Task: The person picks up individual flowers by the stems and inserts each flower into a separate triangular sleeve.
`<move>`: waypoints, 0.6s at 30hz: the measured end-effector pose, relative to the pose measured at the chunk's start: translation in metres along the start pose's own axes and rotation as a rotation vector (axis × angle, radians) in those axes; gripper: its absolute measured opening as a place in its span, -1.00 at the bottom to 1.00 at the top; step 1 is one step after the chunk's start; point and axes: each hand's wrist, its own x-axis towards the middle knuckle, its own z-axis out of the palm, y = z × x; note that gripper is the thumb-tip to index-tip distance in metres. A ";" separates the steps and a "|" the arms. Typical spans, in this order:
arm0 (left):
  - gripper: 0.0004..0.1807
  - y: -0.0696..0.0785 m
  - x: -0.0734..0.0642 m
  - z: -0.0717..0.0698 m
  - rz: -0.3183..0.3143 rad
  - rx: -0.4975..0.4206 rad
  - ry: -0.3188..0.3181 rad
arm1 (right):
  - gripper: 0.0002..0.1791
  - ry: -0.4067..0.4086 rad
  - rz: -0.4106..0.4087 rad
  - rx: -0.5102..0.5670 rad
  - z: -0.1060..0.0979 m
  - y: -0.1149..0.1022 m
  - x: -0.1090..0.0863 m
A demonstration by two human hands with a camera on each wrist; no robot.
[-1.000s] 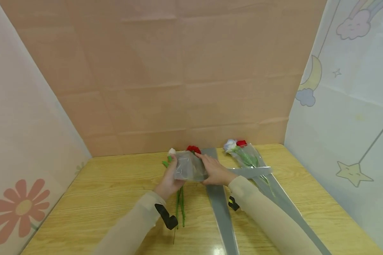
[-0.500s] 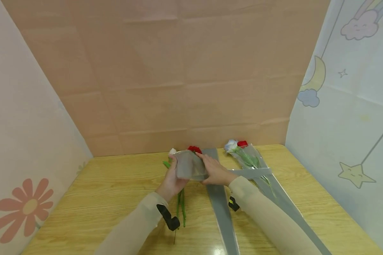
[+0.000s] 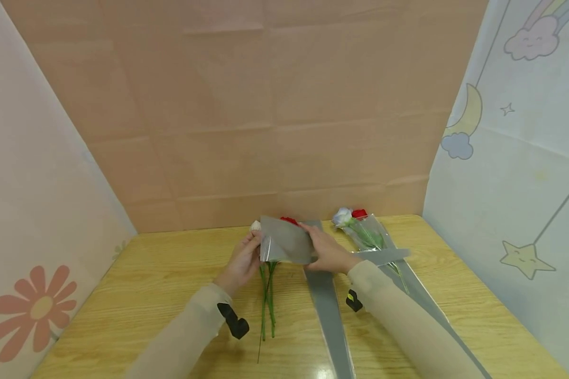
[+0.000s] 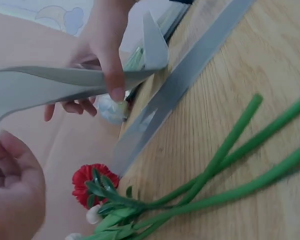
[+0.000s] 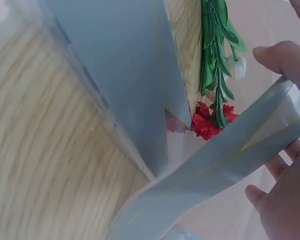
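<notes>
My right hand (image 3: 329, 250) grips one side of a grey translucent flower wrapping sleeve (image 3: 286, 242), thumb on one face and fingers on the other. In the left wrist view, that sleeve (image 4: 45, 82) stands bent above the table, its layers parted at one end. My left hand (image 3: 243, 260) is at the sleeve's left edge, fingers bent; I cannot tell whether they pinch it. Behind and below the sleeve lie a red carnation (image 4: 92, 182) and white blooms (image 4: 94, 214), their green stems (image 3: 267, 305) crossed on the wood. The sleeve hides part of these flowers in the head view.
A long grey strip of wrapping (image 3: 329, 310) lies right of the stems. Farther right, a clear-wrapped bouquet with a pale blue flower (image 3: 342, 216) and a red flower (image 3: 359, 213) rests on the wooden table (image 3: 170, 284). A tan backdrop (image 3: 227, 158) stands behind.
My left hand has drawn left and back from under the sleeve to its edge. The sleeve now stands flatter and higher, covering more of the carnation. My right hand has shifted slightly right.
</notes>
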 end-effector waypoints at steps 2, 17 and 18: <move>-0.85 0.004 -0.001 0.001 -0.014 0.082 0.026 | 0.24 -0.001 -0.003 -0.002 -0.002 -0.001 -0.001; -0.76 0.032 -0.003 0.011 -0.092 0.753 0.096 | 0.27 -0.003 -0.022 -0.181 -0.004 0.000 -0.005; -0.73 0.032 -0.003 0.012 -0.108 0.770 0.090 | 0.27 0.000 -0.029 -0.185 -0.004 0.000 -0.005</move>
